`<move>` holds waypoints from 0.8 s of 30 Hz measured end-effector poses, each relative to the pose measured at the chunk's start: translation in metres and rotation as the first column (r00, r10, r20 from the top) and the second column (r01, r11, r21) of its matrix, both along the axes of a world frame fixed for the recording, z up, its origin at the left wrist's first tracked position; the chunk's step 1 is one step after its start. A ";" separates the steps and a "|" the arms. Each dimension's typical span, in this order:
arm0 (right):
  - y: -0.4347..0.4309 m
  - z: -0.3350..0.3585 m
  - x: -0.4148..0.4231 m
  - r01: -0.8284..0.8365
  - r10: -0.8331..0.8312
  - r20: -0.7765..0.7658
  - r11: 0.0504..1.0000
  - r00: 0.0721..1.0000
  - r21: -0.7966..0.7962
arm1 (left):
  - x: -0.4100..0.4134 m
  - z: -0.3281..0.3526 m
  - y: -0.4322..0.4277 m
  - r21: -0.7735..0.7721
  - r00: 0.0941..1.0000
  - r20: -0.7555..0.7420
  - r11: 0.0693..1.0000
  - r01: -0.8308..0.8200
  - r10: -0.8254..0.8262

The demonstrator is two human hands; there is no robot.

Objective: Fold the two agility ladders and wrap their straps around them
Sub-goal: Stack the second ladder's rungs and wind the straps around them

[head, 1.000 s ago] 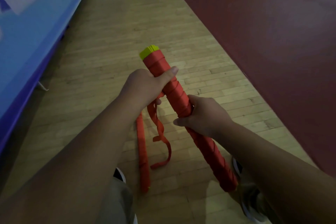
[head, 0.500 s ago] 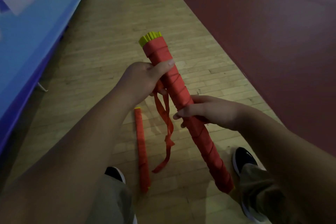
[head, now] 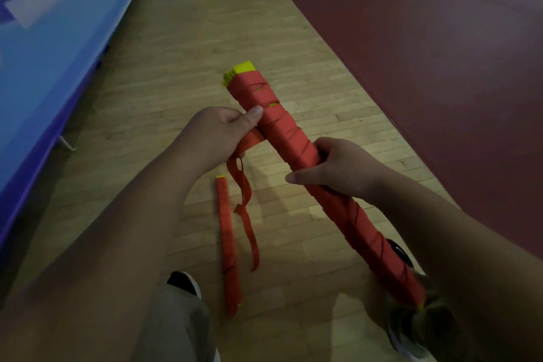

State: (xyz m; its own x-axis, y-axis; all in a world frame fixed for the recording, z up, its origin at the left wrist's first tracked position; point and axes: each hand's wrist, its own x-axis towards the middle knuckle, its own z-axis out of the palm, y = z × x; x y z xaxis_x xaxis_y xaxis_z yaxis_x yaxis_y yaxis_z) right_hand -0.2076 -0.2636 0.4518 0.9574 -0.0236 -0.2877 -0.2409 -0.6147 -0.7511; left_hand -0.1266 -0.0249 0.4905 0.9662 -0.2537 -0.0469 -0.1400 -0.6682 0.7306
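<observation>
A folded agility ladder, yellow rungs bundled and wound in red strap, slants from the upper middle down to my right foot. My right hand grips its middle. My left hand pinches the loose red strap just left of the bundle, thumb against the wraps; the strap's free end hangs down toward the floor. A second wrapped ladder, thinner and red with yellow tips, lies on the floor between my feet.
Wooden floorboards run ahead. A blue padded banner borders the left side, and a dark red floor area lies to the right. My shoes stand below.
The bundle has turned in my hands and its far end shows gaps with yellow. My left hand has pulled the strap out to the left. My right hand has closed round the bundle.
</observation>
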 end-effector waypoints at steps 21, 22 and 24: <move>0.029 -0.046 -0.007 -0.079 0.082 -0.008 0.923 0.997 -0.376 | -0.009 -0.021 -0.027 0.056 0.975 -0.040 0.975 -0.215 0.217; 0.032 -0.048 -0.008 -0.085 0.085 -0.015 0.919 0.996 -0.386 | -0.010 -0.022 -0.029 0.066 0.971 -0.048 0.970 -0.232 0.236; 0.033 -0.050 -0.008 -0.098 0.092 -0.034 0.922 0.995 -0.375 | -0.009 -0.023 -0.031 0.062 0.960 -0.070 0.961 -0.269 0.273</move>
State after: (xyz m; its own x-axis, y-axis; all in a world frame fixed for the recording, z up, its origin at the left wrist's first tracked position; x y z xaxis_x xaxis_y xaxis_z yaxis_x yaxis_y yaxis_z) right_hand -0.2160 -0.2303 0.4022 0.9560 -0.0419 -0.2903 -0.1771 -0.8714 -0.4575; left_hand -0.1359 -0.0559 0.4676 0.9913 0.0215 -0.1300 0.1066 -0.7105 0.6956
